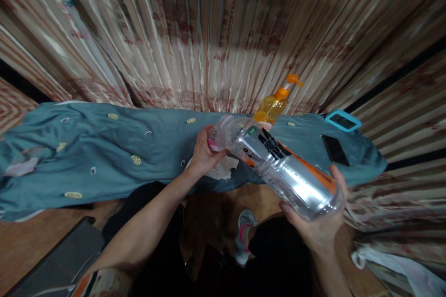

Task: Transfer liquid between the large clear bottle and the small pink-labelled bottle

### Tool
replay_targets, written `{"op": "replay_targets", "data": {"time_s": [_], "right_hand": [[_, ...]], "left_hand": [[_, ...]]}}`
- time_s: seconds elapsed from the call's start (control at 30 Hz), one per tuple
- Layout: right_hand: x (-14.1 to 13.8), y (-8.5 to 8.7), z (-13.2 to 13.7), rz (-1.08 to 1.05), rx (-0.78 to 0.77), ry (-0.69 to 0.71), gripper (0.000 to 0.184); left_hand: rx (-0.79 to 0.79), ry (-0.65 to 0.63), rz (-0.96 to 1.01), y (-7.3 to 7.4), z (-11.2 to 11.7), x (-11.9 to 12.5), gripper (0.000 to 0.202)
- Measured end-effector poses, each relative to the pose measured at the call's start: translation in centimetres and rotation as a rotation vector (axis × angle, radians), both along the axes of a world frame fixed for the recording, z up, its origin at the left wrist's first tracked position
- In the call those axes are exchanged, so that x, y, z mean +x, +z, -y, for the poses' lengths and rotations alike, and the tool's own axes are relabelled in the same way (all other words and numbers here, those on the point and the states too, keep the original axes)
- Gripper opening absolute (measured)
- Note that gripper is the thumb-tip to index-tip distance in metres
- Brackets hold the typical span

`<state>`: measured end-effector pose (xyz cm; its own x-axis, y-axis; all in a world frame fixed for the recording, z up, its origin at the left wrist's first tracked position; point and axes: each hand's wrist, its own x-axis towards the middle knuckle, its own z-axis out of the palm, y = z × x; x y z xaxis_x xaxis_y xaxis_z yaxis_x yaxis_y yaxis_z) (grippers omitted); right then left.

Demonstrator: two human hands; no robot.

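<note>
I hold a large clear plastic bottle [278,162] with an orange, black and silver label, tilted on its side over the table edge. My right hand [318,222] cups its base from below, fingers wrapped round it. My left hand [204,153] is closed around the bottle's neck and pink cap. A crumpled white tissue [225,169] lies just under my left hand on the blue cloth.
A table covered by a blue patterned cloth [104,148] runs across the view. An orange pump bottle [273,104], a black phone [335,150] and a teal-framed device [343,120] stand on its right end. Striped curtains hang behind. My shoe [244,236] shows below.
</note>
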<state>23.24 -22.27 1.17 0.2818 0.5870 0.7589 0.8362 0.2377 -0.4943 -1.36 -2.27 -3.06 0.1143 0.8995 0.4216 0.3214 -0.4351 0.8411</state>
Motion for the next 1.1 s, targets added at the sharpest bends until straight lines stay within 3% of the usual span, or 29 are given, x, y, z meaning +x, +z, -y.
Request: {"op": "replay_targets", "data": {"time_s": [0.37, 0.6, 0.9, 1.1], "right_hand": [[-0.11, 0.14, 0.03, -0.047, 0.006, 0.034, 0.12], [0.27, 0.09, 0.44, -0.135, -0.091, 0.038, 0.129], [0.26, 0.68, 0.84, -0.033, -0.115, 0.032, 0.121], [0.3, 0.37, 0.76, -0.081, -0.113, 0.046, 0.124]], "left_hand": [[0.01, -0.002, 0.0, -0.22, -0.08, -0.07, 0.091], [0.021, 0.008, 0.003, -0.23, -0.06, -0.08, 0.091], [0.004, 0.006, -0.018, -0.11, -0.05, -0.12, 0.093], [0.019, 0.009, 0.0, -0.27, -0.02, 0.01, 0.091]]}}
